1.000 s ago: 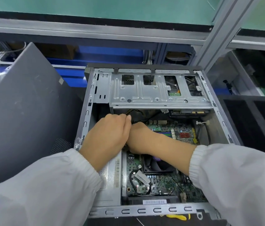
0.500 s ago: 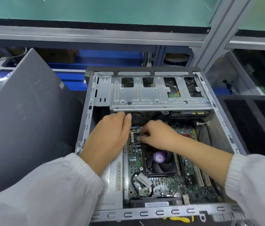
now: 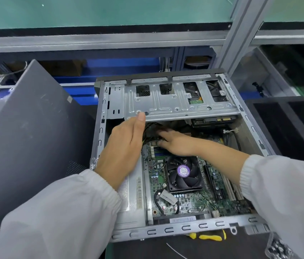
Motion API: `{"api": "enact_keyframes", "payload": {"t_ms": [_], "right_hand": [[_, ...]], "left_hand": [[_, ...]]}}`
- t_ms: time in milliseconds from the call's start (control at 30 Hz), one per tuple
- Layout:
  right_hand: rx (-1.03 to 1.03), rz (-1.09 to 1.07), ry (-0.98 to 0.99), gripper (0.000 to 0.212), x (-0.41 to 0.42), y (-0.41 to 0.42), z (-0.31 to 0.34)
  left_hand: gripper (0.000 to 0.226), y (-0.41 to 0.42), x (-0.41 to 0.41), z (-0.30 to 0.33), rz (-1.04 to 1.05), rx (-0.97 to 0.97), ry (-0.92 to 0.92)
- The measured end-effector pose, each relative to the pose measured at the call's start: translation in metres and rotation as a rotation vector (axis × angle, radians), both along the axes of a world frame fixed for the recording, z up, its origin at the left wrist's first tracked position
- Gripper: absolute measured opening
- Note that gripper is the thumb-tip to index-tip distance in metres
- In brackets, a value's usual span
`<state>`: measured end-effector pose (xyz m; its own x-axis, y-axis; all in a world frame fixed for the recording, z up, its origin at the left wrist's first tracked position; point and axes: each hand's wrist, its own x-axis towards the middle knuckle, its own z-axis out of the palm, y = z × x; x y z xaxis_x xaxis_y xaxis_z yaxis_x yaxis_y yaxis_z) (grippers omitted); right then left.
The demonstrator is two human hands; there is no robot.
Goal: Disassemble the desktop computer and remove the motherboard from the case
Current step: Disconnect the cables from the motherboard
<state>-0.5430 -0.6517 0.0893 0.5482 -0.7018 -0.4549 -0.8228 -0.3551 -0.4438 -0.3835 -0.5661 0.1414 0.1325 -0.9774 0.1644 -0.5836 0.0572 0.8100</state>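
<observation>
Dark bench under an alum. frame w/ green panel along top of frame. Open steel case (image 3: 168, 233) sits center; green motherboard (image 3: 190, 200) lies inside, lower center, w/ black round-bladed fan (image 3: 183, 172). Grey flat side panel (image 3: 26, 128) leans at left. Left hand (image 3: 123, 146) lies flat, thumb straight against stamped drive cage (image 3: 177, 107). Right hand (image 3: 177, 144) reaches under the cage; fingers hidden, can't tell its grip.

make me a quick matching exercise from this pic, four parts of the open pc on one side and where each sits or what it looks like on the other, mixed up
Things:
1. cooler fan
2. drive cage
3. side panel
4. left hand

Descriptions:
A. dark grey sheet, leaning to the left of the case
B. silver metal, across the far end of the case
C. black, with a round purple label at its hub
D. thumb up against the drive cage edge

Pairs: 1-C, 2-B, 3-A, 4-D
</observation>
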Motion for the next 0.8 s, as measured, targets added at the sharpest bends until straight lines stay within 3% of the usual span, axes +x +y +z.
{"api": "enact_keyframes", "payload": {"t_ms": [100,300,400,533,700,800], "right_hand": [[-0.079,0.094,0.014,0.05,-0.026,0.018,0.004],[-0.255,0.206,-0.098,0.023,-0.078,0.038,0.053],[-0.372,0.508,-0.125,0.017,-0.086,0.052,0.064],[-0.482,0.929,-0.125,0.028,-0.072,0.059,0.056],[-0.55,1.279,-0.042,0.025,-0.035,0.06,0.033],[-0.551,1.38,-0.039,0.019,-0.026,0.062,0.021]], "left_hand": [[0.077,0.0,-0.001,0.0,-0.016,0.005,-0.02],[0.079,0.001,-0.003,0.001,-0.027,0.026,-0.097],[0.08,0.002,-0.005,0.003,-0.032,0.056,-0.134],[0.081,0.005,-0.008,0.005,-0.05,0.078,-0.198],[0.075,0.002,-0.008,0.004,-0.018,0.109,-0.245],[0.076,0.0,-0.006,0.003,-0.013,0.104,-0.26]]}}
